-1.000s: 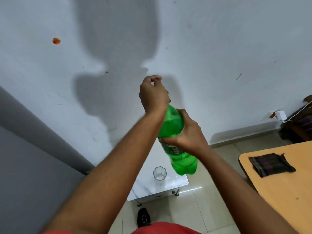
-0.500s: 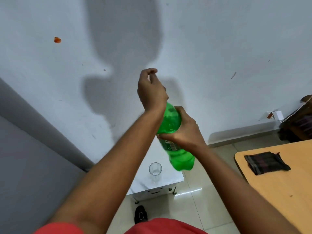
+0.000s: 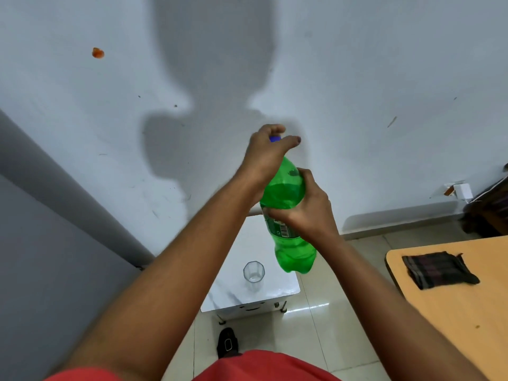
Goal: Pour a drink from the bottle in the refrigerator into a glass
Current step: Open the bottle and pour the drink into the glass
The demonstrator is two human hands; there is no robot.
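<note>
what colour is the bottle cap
Blue; the cap peeks out under the left hand in the head view.

No word or brand can be read anywhere. The green bottle (image 3: 286,193) I hold carries a label (image 3: 280,229) with a white barcode patch and a small recycling-type mark, but its bars, digits and lettering are too small and blurred to make out, and my right hand (image 3: 308,213) covers part of it.
</note>
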